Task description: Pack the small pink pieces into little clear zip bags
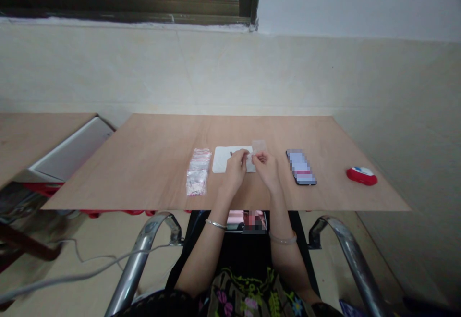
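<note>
Both my hands meet above a white paper sheet (pixel 230 159) in the middle of the wooden tabletop (pixel 144 163). My left hand (pixel 235 170) and my right hand (pixel 265 169) pinch a small translucent plastic bag (pixel 258 146) between their fingers, and its top stands up past my right fingertips. A tiny dark item (pixel 231 153) lies on the sheet. To the left of my left hand is a pile of clear bags (pixel 198 171) with pink marks. Right of my right hand lies a phone (pixel 300 166), its face blurred.
A red-and-white computer mouse (pixel 362 176) sits near the table's right edge. A second wooden table (pixel 39 144) and a white device (pixel 72 149) are at the left. Chrome chair arms (pixel 144 254) flank me, and a grey cable (pixel 82 274) runs low at the left.
</note>
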`<state>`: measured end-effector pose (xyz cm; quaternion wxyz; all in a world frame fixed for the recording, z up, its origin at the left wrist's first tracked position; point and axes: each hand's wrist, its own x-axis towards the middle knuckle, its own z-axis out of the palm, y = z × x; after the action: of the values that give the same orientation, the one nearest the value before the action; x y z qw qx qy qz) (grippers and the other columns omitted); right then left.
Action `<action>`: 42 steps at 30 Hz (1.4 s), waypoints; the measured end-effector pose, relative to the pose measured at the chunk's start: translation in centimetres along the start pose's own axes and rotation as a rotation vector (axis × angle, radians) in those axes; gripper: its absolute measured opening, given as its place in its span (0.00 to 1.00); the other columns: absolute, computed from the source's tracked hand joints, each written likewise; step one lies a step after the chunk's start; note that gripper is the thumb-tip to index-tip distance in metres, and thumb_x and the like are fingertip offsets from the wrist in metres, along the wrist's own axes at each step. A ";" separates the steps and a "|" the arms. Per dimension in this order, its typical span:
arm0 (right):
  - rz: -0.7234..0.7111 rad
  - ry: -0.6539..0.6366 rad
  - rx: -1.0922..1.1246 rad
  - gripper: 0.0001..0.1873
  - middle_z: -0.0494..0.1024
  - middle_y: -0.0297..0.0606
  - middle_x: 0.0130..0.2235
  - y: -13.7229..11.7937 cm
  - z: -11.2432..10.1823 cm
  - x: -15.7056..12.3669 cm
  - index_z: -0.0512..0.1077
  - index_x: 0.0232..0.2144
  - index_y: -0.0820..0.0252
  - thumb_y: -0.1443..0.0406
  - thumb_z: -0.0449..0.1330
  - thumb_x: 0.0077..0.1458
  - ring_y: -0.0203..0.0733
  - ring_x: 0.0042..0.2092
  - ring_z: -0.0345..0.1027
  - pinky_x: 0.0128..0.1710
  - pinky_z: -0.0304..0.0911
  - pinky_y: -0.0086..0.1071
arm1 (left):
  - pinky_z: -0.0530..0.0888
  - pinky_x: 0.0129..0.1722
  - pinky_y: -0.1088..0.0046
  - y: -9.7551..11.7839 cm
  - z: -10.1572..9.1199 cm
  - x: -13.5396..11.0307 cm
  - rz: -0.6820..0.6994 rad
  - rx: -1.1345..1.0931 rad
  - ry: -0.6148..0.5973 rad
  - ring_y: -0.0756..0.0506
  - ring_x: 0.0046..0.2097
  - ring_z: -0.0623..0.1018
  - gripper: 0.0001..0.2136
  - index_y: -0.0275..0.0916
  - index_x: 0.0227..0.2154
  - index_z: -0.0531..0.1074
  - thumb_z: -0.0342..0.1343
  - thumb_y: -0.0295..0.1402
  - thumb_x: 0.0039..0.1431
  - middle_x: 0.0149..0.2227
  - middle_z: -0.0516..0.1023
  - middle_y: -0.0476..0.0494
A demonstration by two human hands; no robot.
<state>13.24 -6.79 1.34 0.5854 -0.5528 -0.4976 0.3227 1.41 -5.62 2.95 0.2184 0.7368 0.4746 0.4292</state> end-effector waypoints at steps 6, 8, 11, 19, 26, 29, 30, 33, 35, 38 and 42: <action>-0.024 0.034 -0.067 0.07 0.72 0.32 0.24 -1.1 -0.8 -0.6 0.68 0.21 0.59 0.64 0.55 0.47 0.38 0.28 0.66 0.30 0.60 0.30 | 0.73 0.41 0.69 1.3 -0.8 -1.0 -0.073 -0.012 0.064 0.46 0.39 0.77 0.05 0.38 0.34 0.70 0.51 0.25 0.58 0.36 0.78 0.42; -0.027 0.038 -0.070 0.07 0.72 0.32 0.24 -1.5 -0.9 -0.8 0.68 0.21 0.59 0.64 0.56 0.47 0.38 0.29 0.66 0.30 0.61 0.30 | 0.73 0.45 0.67 1.3 -0.9 -1.0 -0.002 -0.004 0.044 0.45 0.42 0.77 0.09 0.38 0.34 0.73 0.49 0.22 0.57 0.38 0.79 0.41; -0.059 0.038 -0.055 0.08 0.72 0.33 0.24 -1.5 -0.8 -0.9 0.68 0.22 0.59 0.62 0.57 0.49 0.39 0.29 0.67 0.31 0.62 0.31 | 0.72 0.49 0.66 0.6 -0.4 -0.6 0.072 -0.001 -0.006 0.45 0.45 0.77 0.15 0.37 0.36 0.76 0.47 0.17 0.55 0.43 0.79 0.40; -0.218 0.014 -0.218 0.16 0.74 0.44 0.47 -0.1 -1.0 -0.8 0.70 0.43 0.58 0.63 0.58 0.50 0.48 0.51 0.67 0.51 0.63 0.42 | 0.73 0.48 0.63 -0.5 -0.2 -0.6 -0.032 -0.011 -0.008 0.44 0.44 0.78 0.12 0.37 0.42 0.75 0.54 0.23 0.56 0.43 0.79 0.39; -0.354 -0.244 -0.408 0.42 0.53 0.40 0.66 1.5 -0.6 -0.6 0.53 0.63 0.52 0.71 0.59 0.45 0.49 0.68 0.42 0.65 0.44 0.49 | 0.74 0.44 0.64 -0.6 -0.1 -0.7 -0.145 -0.104 -0.091 0.44 0.41 0.78 0.11 0.34 0.42 0.75 0.55 0.28 0.57 0.42 0.79 0.37; -0.387 -0.202 -0.343 0.36 0.63 0.42 0.62 2.0 -0.1 -0.5 0.61 0.60 0.56 0.70 0.58 0.47 0.47 0.65 0.52 0.64 0.48 0.46 | 0.73 0.46 0.66 -0.5 0.0 -0.8 -0.074 -0.164 -0.138 0.44 0.43 0.77 0.12 0.36 0.43 0.74 0.49 0.35 0.63 0.43 0.79 0.39; -0.389 -0.174 -0.319 0.33 0.67 0.42 0.59 2.1 0.0 -0.5 0.63 0.58 0.56 0.70 0.58 0.48 0.46 0.63 0.56 0.63 0.51 0.45 | 0.72 0.46 0.66 -0.5 0.1 -0.8 -0.053 -0.166 -0.163 0.44 0.43 0.77 0.13 0.37 0.43 0.73 0.48 0.36 0.64 0.43 0.78 0.39; -0.361 -0.101 -0.295 0.28 0.72 0.43 0.54 2.1 -0.2 -0.7 0.67 0.55 0.57 0.67 0.58 0.49 0.47 0.56 0.64 0.58 0.58 0.45 | 0.72 0.45 0.66 -0.7 0.2 -1.1 -0.022 -0.129 -0.212 0.44 0.42 0.76 0.13 0.36 0.43 0.72 0.51 0.39 0.62 0.43 0.77 0.39; -0.342 -0.087 -0.323 0.29 0.72 0.44 0.54 1.9 -0.4 -0.8 0.66 0.55 0.57 0.66 0.59 0.49 0.48 0.55 0.65 0.58 0.58 0.46 | 0.72 0.45 0.66 -0.9 0.3 -1.1 -0.020 -0.113 -0.201 0.44 0.42 0.76 0.12 0.36 0.42 0.72 0.52 0.37 0.61 0.42 0.77 0.38; -0.345 -0.091 -0.371 0.30 0.71 0.44 0.55 1.6 -0.2 -0.9 0.65 0.55 0.56 0.66 0.61 0.47 0.50 0.57 0.64 0.58 0.56 0.48 | 0.71 0.45 0.66 -1.0 0.0 -1.1 -0.037 -0.109 -0.170 0.44 0.41 0.76 0.10 0.36 0.39 0.73 0.49 0.34 0.63 0.40 0.78 0.39; -0.350 -0.055 -0.393 0.30 0.72 0.45 0.54 1.4 0.5 -1.0 0.66 0.55 0.58 0.64 0.61 0.47 0.50 0.56 0.64 0.58 0.57 0.48 | 0.72 0.44 0.66 -0.6 -0.8 -1.0 -0.067 -0.095 -0.157 0.44 0.40 0.77 0.11 0.36 0.35 0.73 0.46 0.32 0.64 0.37 0.78 0.40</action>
<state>12.67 -7.32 -0.32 0.5000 -0.5524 -0.6545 0.1284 0.24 -6.34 2.52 0.3037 0.7409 0.4594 0.3844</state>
